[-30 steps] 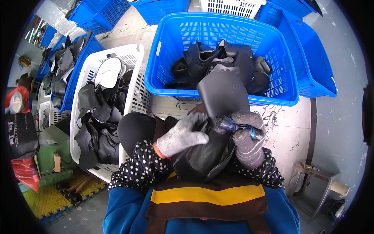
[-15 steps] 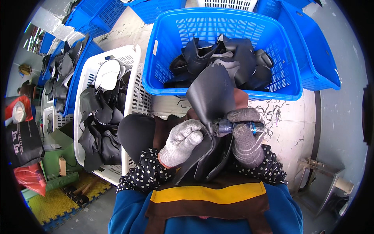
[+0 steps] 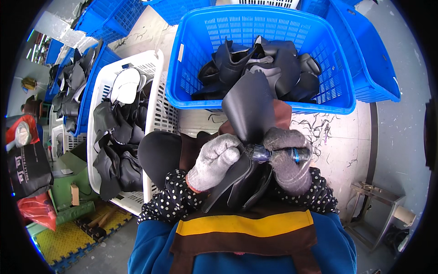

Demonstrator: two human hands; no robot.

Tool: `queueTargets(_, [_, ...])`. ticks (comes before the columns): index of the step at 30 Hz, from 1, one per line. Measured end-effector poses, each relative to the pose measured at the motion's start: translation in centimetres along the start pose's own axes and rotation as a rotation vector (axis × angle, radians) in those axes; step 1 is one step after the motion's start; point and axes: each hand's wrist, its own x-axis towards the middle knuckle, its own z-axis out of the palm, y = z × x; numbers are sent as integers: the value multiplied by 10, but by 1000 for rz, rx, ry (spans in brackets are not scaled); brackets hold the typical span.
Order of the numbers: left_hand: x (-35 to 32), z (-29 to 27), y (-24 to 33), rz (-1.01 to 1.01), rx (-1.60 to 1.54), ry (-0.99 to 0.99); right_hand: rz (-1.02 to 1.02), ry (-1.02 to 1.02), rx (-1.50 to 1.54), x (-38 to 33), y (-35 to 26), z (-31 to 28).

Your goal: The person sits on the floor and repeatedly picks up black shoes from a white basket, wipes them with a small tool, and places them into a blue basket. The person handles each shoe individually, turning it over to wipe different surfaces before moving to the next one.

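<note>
My left hand (image 3: 214, 163), in a light grey knitted glove, is closed on the edge of a black leather shoe upper (image 3: 248, 107). The piece stands up in front of me, its wide end toward the blue basket and its flaps hanging down over my apron. My right hand (image 3: 288, 160), in a darker, soiled grey glove, wraps round a short dark tool with a blue-banded handle (image 3: 261, 154). The tool lies sideways, its left end against the upper's edge beside my left fingers. Its working tip is too hidden to make out.
A blue plastic basket (image 3: 340, 86) holding black leather pieces stands ahead. To the left is a white basket (image 3: 157, 109) with more black pieces. Dark offcuts (image 3: 315, 129) litter the floor. A metal stand (image 3: 376, 196) is at right, a green machine (image 3: 73, 178) at far left.
The shoe upper has shifted slightly to the right and now leans a little differently. Both hands keep their grip, and the tool has moved slightly along the edge.
</note>
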Motion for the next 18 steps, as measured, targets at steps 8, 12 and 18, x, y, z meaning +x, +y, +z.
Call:
queueTargets(8, [2, 8, 0, -114, -184, 129, 245, -290, -32, -23, 1, 7])
queueTargets(12, [2, 9, -4, -136, -140, 157, 17, -262, -90, -14, -12, 23])
queueTargets(18, [7, 14, -7, -36, -85, 191, -391, -384, -425, -5, -24, 50])
